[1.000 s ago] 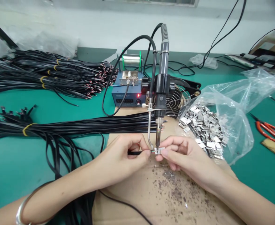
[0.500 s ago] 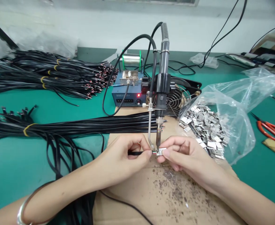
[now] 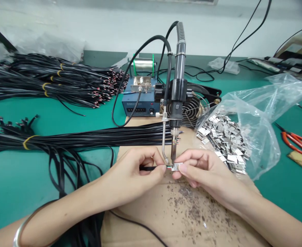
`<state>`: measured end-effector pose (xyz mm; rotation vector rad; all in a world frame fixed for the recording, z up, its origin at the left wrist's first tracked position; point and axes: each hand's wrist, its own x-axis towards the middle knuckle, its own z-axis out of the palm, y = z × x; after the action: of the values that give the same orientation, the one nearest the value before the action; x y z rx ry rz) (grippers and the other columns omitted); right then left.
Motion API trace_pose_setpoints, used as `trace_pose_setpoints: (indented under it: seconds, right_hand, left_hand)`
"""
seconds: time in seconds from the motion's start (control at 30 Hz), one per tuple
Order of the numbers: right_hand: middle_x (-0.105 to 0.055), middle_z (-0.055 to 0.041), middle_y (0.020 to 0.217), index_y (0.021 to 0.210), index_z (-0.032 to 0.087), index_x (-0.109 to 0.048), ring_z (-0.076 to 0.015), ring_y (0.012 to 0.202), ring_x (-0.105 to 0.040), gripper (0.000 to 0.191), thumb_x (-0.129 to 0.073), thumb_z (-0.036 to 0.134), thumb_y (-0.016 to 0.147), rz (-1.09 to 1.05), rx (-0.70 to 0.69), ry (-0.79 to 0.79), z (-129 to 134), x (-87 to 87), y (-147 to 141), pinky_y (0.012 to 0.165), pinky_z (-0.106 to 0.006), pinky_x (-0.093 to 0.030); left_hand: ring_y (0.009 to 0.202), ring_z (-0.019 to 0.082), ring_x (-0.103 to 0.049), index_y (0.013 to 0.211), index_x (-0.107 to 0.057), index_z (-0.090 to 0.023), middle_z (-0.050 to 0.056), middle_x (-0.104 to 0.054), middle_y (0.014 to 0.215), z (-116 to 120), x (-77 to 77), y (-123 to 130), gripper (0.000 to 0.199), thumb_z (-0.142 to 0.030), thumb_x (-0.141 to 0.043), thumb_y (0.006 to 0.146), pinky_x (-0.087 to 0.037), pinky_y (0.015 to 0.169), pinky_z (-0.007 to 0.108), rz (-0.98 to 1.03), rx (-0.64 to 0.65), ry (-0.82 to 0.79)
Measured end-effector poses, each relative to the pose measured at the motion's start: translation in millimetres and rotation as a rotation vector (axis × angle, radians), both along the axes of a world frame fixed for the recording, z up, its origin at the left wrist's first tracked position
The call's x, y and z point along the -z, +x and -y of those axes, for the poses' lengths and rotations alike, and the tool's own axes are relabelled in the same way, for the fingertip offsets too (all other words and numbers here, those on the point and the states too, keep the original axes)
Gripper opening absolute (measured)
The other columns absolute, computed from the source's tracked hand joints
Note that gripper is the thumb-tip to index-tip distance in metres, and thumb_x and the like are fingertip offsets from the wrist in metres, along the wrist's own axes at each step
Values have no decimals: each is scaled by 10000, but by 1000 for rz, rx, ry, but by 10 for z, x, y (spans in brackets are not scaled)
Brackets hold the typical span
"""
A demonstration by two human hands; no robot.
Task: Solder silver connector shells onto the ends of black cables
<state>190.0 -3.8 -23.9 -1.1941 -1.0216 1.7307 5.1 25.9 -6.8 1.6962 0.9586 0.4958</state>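
Observation:
My left hand (image 3: 143, 173) pinches a flat black cable (image 3: 146, 168) close to its end, where thin coloured wires stick out to the right. Between the thumb and fingers of my right hand (image 3: 201, 169) is a small silvery metal connector (image 3: 177, 166). The wire ends meet the connector's left edge. Straight above that spot, the tip of an upright soldering iron (image 3: 174, 151) comes down, and it seems to touch the joint. A thin metal solder feed tube (image 3: 163, 140) ends just left of the tip. Fingers hide part of the cable and connector.
Behind stand a blue solder feeder (image 3: 140, 104), a solder wire spool (image 3: 143, 64) and a fan (image 3: 190, 109). Connectors (image 3: 225, 140) spill from a plastic bag (image 3: 265, 147) at right, near red-handled cutters (image 3: 296, 142). Bundled black cables (image 3: 102, 137) lie left. Stained cardboard (image 3: 140, 219) covers the front.
The red light on the blue feeder has gone from bright to dim. Both hands keep their hold at the iron's tip; the view has shifted very slightly.

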Motion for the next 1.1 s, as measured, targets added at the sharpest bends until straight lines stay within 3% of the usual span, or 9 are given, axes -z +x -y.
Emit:
trace_pose_setpoints:
  seconds: [0.33, 1.1]
  right_hand:
    - [-723, -48, 624, 724, 152, -664, -42, 376, -412, 181, -787, 228, 614, 60, 37, -38, -16, -9, -33, 379, -169, -305]
    - [-715, -48, 633, 733, 165, -683, -58, 412, -407, 178, -769, 311, 681, 1, -30, 6, 0, 14, 16, 403, -184, -285]
  left_hand:
    - [463, 58, -277, 645, -506, -158, -91, -362, 511, -17, 3, 14, 144, -122, -488, 784, -213, 418, 164, -17, -1, 22]
    - [458, 57, -263, 640, -531, -157, -94, -341, 504, 11, -23, 11, 153, -147, -499, 789, -210, 416, 156, -8, -27, 38]
